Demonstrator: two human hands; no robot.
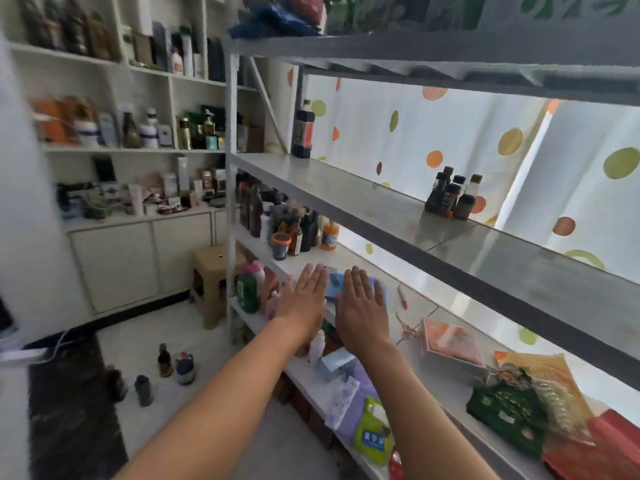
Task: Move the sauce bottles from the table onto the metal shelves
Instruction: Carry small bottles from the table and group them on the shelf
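Sauce bottles clustered on metal shelf

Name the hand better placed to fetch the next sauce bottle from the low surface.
Left, probably. Both hands are open and empty, but the left hand is on the side of the small bottles down to the left; the right hand would have to cross over.

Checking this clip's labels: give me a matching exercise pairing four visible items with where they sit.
Items:
1. tall dark bottle
2. cluster of small bottles
3. beige stool
4. red pen

Places:
A. floor beside the metal rack
B. far left end of the grey shelf
C. white shelf, right of the hands
D. middle of the grey shelf

Pairs: 1-B, 2-D, 3-A, 4-C
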